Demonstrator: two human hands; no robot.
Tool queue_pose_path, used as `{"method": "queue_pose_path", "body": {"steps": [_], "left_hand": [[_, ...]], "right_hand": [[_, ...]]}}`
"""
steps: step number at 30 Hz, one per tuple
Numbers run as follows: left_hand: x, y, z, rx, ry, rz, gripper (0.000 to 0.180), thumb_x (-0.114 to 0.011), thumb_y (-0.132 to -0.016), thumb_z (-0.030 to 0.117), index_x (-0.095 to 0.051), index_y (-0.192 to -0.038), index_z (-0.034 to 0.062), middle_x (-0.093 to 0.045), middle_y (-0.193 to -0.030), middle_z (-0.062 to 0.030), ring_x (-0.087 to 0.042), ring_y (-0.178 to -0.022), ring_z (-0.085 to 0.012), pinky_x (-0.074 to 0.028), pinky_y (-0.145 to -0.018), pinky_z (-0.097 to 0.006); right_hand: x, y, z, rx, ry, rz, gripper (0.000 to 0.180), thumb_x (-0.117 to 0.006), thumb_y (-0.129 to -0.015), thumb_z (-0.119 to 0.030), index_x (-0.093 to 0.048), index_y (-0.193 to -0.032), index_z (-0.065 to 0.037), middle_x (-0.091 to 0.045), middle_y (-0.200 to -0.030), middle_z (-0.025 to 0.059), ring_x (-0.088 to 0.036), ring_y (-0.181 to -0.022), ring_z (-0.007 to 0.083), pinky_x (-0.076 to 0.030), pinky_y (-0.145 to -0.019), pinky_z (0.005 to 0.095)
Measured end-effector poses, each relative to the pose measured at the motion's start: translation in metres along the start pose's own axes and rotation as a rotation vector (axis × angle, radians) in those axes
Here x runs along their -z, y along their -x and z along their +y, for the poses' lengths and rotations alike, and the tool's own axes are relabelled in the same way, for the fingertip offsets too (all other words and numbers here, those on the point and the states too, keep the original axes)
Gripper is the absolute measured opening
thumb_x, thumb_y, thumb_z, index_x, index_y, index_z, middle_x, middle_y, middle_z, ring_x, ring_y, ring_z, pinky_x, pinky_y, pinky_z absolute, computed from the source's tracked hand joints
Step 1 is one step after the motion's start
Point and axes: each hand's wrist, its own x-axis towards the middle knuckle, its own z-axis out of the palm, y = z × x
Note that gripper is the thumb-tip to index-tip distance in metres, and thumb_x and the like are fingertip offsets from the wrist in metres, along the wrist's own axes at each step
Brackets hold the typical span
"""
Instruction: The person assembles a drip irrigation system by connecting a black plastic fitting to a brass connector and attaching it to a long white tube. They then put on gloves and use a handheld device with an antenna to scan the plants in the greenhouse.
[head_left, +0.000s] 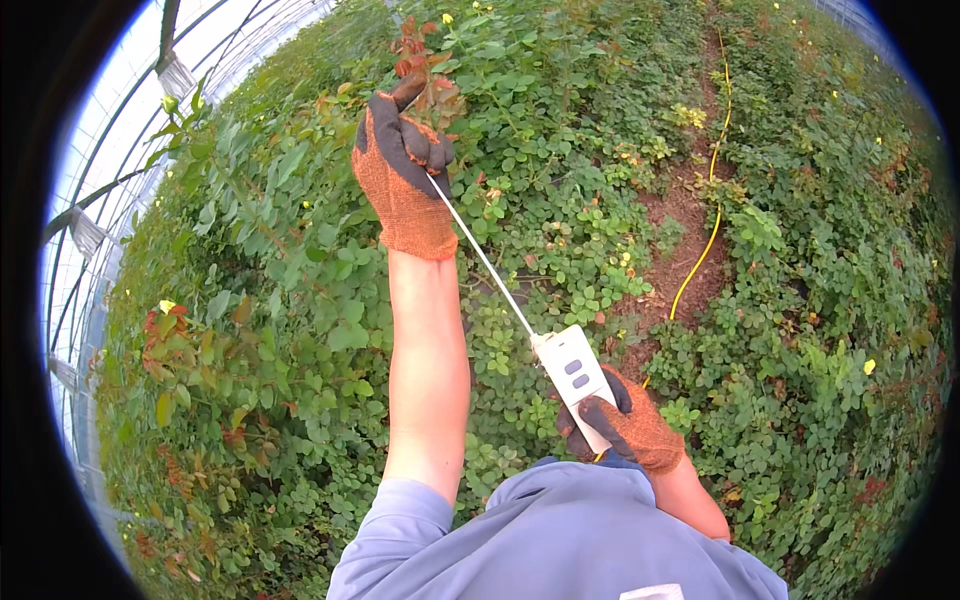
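Note:
A white handheld remote control [566, 352] with dark oval buttons lies slanted in front of my body. My right hand [640, 428], in an orange knitted glove with dark coated fingers, is wrapped round its lower end, the thumb on its face. From the top of the remote a thin silver telescopic antenna [485, 258] stretches up and to the left, drawn out long. My left hand [405, 170], gloved the same way, is closed round the far end of the antenna, so the tip is hidden. Reddish young leaves [412, 45] stand just beyond the left hand.
Dense leafy rose bushes [300, 290] surround me, with a few yellow blooms [869, 367]. A narrow brown soil path [690, 225] runs away between the rows, and a yellow hose [712, 235] lies along it. Greenhouse framing [75, 215] with clear sheeting rises at the left.

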Motion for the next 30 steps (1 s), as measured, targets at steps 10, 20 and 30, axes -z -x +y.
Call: {"method": "queue_pose_path", "body": {"steps": [10, 20, 30], "left_hand": [[-0.117, 0.108, -0.132, 0.704, -0.049, -0.775, 0.081, -0.061, -0.093, 0.055, -0.037, -0.149, 0.0017, -0.065, -0.122, -0.0149, -0.06, -0.115, -0.0224, -0.046, -0.1, -0.039], [-0.133, 0.091, -0.169, 0.738, -0.406, -0.623, 0.035, -0.065, -0.095, 0.022, -0.063, -0.123, -0.0001, -0.067, -0.082, -0.0027, -0.056, -0.065, -0.007, -0.043, -0.056, -0.023], [-0.15, 0.065, -0.198, 0.684, -0.315, -0.655, 0.035, -0.06, -0.098, 0.023, -0.063, -0.123, -0.0013, -0.064, -0.093, -0.0028, -0.054, -0.078, -0.0088, -0.045, -0.068, -0.024]], "right_hand": [[0.165, -0.019, -0.091, 0.231, 0.12, 0.215, 0.04, -0.065, -0.09, -0.013, -0.056, -0.126, 0.0, -0.066, -0.111, 0.009, -0.06, -0.1, 0.014, -0.049, -0.085, 0.0301], [0.224, -0.04, -0.148, 0.391, 0.213, 0.492, 0.043, -0.065, -0.09, -0.011, -0.055, -0.13, 0.0, -0.066, -0.111, 0.0102, -0.062, -0.1, 0.0162, -0.051, -0.084, 0.0302], [0.222, -0.066, -0.145, 0.301, 0.124, 0.282, 0.045, -0.061, -0.094, -0.018, -0.049, -0.134, -0.001, -0.059, -0.121, 0.0084, -0.056, -0.109, 0.0157, -0.047, -0.094, 0.0333]]}}
